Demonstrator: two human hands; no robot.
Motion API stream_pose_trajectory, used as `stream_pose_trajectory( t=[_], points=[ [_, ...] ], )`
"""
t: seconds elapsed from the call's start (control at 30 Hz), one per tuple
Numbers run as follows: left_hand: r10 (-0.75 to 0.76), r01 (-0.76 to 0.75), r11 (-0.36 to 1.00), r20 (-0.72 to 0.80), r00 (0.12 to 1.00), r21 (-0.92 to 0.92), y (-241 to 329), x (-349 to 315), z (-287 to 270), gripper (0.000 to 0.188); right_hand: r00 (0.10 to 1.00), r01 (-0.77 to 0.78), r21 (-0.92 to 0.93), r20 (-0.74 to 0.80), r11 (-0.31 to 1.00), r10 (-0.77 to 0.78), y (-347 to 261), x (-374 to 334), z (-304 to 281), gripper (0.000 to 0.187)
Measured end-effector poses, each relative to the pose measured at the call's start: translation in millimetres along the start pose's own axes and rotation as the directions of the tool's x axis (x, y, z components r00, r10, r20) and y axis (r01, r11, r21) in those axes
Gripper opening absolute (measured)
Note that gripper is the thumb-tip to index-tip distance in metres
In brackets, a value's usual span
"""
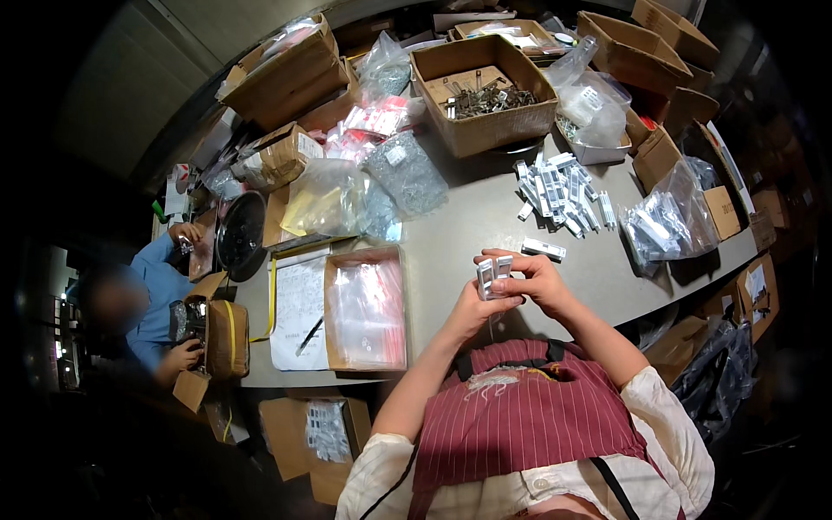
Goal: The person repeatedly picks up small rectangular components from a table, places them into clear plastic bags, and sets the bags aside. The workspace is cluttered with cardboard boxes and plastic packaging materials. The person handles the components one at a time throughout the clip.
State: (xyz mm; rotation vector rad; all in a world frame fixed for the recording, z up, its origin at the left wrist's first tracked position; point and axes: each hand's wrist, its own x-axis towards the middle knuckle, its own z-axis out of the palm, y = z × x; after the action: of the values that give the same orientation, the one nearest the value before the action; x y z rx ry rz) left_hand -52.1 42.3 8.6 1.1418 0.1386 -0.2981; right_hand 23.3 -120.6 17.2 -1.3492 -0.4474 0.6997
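Note:
My left hand (472, 310) is closed around a silver-grey rectangular part (485, 279) that stands upright near the table's front edge. Pressed up beside it is a second silver-grey part (503, 267), pinched by my right hand (539, 282). Both look like small framed metal or plastic pieces; their exact kind is hard to make out. Just beyond my right hand, a single similar part (544, 250) lies on the grey table (451, 234). Farther back to the right is a loose pile of silver-grey parts (559, 192).
A cardboard box of metal pieces (485, 130) stands at the back. To the left are an open box of plastic bags (368, 312), a paper sheet with a pen (309, 336), and a co-worker in a blue sleeve (154, 277). A bag of parts (663, 224) sits right.

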Motion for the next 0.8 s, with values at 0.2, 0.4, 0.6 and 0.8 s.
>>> stream_pose_trajectory(
  t=[0.2, 0.4, 0.6, 0.8],
  points=[
    [-0.060, 0.061, 0.998, 0.059, 0.996, -0.006, 27, 1, -1, 0.030, 0.984, 0.180, -0.072, 0.003, 0.981, -0.180, -39, 9, -7, 0.046],
    [0.047, -0.061, 0.996, 0.207, 0.977, 0.063, 47, 6, -14, 0.034, 0.752, 0.659, -0.519, 0.444, 0.544, -0.488, -74, 19, -11, 0.016],
    [0.045, -0.058, 0.998, 0.315, 0.948, 0.032, 66, -3, -21, 0.044, 0.767, 0.638, -0.567, 0.410, 0.521, -0.493, -82, 19, -8, 0.013],
    [0.419, -0.363, 0.878, -0.135, 0.898, 0.312, 44, -6, -17, 0.029, 0.809, 0.501, -0.704, 0.173, 0.504, -0.562, -82, 12, -3, 0.014]
  ],
)
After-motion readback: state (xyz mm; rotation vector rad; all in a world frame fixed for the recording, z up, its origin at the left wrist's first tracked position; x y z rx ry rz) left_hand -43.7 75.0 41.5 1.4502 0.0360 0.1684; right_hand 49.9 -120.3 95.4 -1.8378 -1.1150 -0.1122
